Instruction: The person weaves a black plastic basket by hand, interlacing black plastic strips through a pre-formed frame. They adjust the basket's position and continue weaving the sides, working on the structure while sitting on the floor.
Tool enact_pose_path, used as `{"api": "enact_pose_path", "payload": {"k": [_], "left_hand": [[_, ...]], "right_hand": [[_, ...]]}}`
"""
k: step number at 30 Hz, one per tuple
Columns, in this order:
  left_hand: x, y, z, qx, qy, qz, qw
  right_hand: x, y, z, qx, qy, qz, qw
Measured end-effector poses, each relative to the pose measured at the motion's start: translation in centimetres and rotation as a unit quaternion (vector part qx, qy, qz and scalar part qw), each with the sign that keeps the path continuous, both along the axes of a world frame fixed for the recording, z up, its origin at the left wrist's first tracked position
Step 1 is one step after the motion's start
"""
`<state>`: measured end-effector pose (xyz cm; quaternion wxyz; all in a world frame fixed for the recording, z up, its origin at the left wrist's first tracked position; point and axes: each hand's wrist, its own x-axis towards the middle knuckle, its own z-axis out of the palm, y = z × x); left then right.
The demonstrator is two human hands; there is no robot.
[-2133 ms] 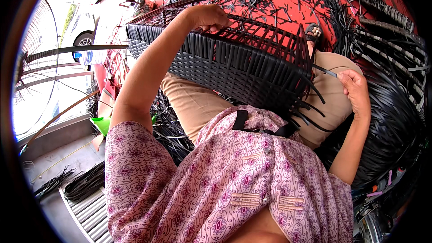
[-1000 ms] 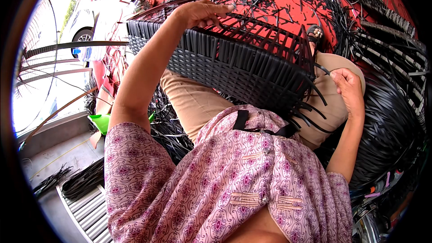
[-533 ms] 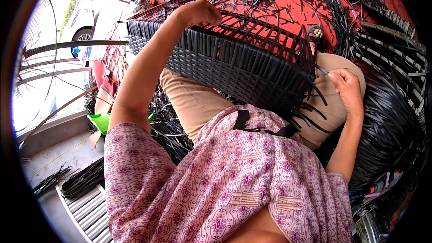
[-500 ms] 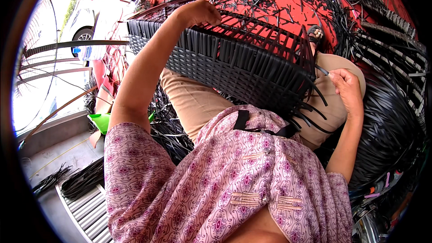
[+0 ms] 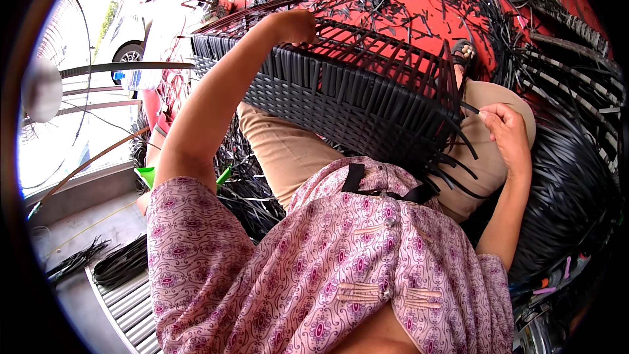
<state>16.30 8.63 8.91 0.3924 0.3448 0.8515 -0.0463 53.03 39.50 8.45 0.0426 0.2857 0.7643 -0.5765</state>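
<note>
Across my lap lies a long black woven wicker basket or frame (image 5: 341, 95), its open side of bare dark bars facing away from me. My left hand (image 5: 298, 26) is over its far upper edge, fingers curled down at the bars; what they grip, if anything, is hidden. Off the right end of the frame, my right hand (image 5: 508, 132) pinches the end of a flat black strip (image 5: 470, 107) between thumb and fingers. The strip runs back to the frame's right corner. Several loose strip ends (image 5: 458, 169) hang from that lower corner by my thigh.
Cut black strips (image 5: 367, 0) litter the red floor covering (image 5: 419, 26). A large heap of black strips (image 5: 557, 190) stands close by my right arm. At the left are a bright green object (image 5: 147, 176), strip bundles (image 5: 121, 261) and a ridged light panel (image 5: 134, 301).
My left hand has dipped slightly closer to the bars. My right hand keeps its pinch on the strip, nearly unmoved. The whole view has shifted a little.
</note>
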Motion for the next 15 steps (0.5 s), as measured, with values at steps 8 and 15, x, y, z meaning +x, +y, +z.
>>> {"api": "enact_pose_path", "payload": {"k": [8,15], "left_hand": [[-0.9,0.8,-1.0,-0.083,0.011,0.078,0.993],[-0.6,0.9,-1.2,-0.118,0.006,0.074,0.990]], "right_hand": [[-0.1,-0.2,0.5,0.019,-0.010,0.007,1.000],[0.1,-0.7,0.7,0.017,0.008,0.001,1.000]]}}
